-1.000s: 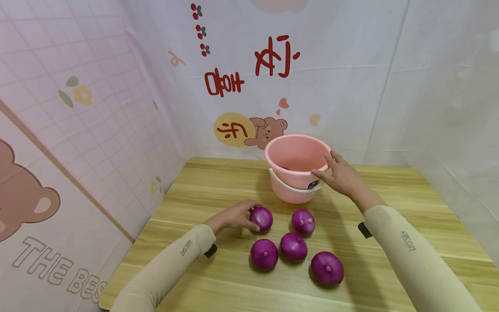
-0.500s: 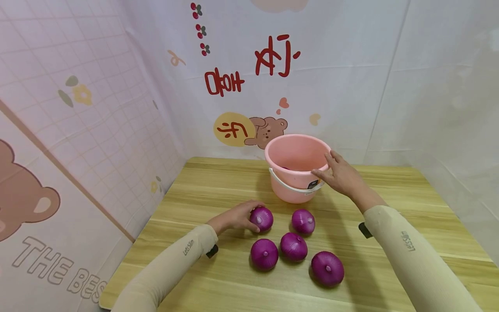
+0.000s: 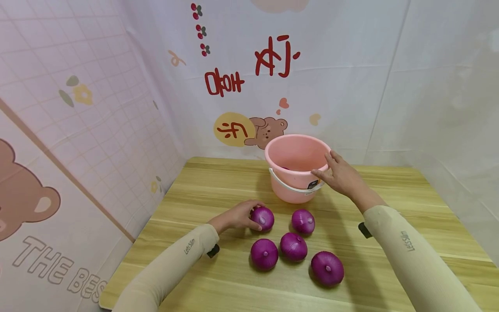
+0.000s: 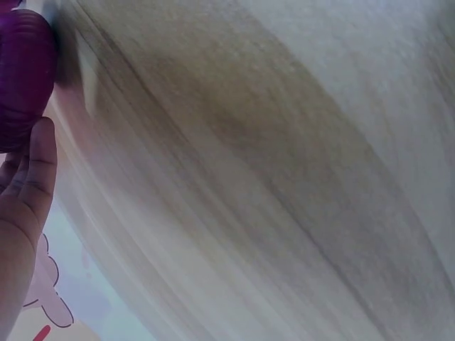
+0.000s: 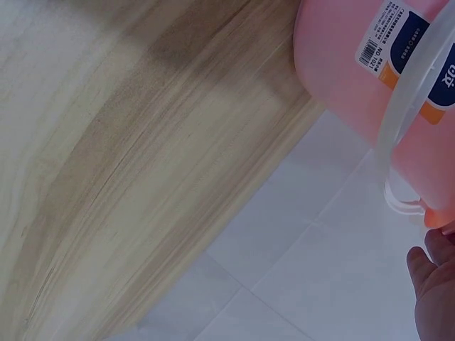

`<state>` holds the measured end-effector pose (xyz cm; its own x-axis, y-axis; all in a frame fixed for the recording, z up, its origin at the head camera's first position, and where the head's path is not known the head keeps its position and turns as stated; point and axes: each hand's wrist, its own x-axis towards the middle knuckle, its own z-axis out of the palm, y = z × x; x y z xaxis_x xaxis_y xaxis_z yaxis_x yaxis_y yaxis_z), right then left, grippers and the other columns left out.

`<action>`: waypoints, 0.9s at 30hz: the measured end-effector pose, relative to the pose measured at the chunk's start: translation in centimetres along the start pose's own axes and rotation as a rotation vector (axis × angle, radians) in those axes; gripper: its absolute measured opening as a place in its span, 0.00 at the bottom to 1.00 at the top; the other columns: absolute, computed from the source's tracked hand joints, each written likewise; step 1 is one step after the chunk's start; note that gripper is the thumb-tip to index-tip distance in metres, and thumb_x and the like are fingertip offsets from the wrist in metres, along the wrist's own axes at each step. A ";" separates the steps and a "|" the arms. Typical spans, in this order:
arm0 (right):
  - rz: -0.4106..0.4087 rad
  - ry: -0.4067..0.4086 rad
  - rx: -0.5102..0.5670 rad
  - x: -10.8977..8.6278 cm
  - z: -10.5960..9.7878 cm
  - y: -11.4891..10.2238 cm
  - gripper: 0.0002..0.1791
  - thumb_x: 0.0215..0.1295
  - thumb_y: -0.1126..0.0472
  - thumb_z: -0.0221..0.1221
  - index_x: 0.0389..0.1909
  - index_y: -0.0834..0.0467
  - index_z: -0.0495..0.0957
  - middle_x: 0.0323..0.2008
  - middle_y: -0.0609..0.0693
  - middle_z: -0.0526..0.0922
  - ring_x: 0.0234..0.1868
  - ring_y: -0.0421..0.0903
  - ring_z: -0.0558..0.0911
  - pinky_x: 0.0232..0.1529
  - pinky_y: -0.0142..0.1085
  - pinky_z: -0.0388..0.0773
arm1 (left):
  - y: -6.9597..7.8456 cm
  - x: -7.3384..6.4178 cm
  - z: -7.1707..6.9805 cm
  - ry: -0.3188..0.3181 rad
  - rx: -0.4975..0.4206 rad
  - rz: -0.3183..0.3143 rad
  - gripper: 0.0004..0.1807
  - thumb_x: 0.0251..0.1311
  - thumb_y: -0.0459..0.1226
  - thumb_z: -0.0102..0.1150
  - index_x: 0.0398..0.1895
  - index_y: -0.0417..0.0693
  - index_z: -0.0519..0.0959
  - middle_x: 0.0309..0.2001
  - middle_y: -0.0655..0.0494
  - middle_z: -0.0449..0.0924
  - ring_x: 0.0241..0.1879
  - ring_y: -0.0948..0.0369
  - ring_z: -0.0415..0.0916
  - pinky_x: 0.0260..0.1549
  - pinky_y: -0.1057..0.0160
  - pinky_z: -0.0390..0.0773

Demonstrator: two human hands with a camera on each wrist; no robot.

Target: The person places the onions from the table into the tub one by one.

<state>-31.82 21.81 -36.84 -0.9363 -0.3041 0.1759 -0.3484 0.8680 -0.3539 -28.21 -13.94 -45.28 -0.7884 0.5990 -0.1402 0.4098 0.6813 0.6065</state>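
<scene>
In the head view my left hand [image 3: 241,216] curls its fingers and thumb around a red onion [image 3: 264,219] low over the tabletop. The left wrist view catches this onion [image 4: 23,78] at its edge, with fingertips against its skin. My right hand [image 3: 345,175] holds the right side of a pink bucket [image 3: 294,190] at its rim, thumb towards the front. Fingertips [image 5: 437,245] meet the bucket's rim in the right wrist view. Inside the bucket a sliver of purple shows; the rest of its inside is hidden by the front wall.
Several more red onions lie in front of the bucket: one onion [image 3: 303,222] near it, others closer to me, the rightmost onion [image 3: 327,268] by my right sleeve. A white handle [image 3: 288,187] hangs across the bucket's front. Printed cloth [image 3: 343,86] walls the wooden table [image 3: 218,182].
My left fingers have closed further around the onion, which has shifted very slightly to the right. The right hand and the bucket have stayed in place.
</scene>
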 end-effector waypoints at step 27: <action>0.002 0.003 0.018 0.0 0.1 0.1 0.52 0.70 0.32 0.48 0.76 0.67 0.47 0.75 0.71 0.44 0.72 0.72 0.54 0.68 0.63 0.56 | 1.6 0.0 -5.8 0.227 -0.162 0.044 0.38 0.54 0.40 0.75 0.67 0.45 0.68 0.54 0.48 0.74 0.51 0.53 0.75 0.49 0.58 0.80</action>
<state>-31.85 21.84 -36.94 -0.9368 -0.3012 0.1779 -0.3474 0.8613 -0.3709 -30.22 -15.23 -39.80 -0.8615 0.5045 0.0567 0.3816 0.5698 0.7278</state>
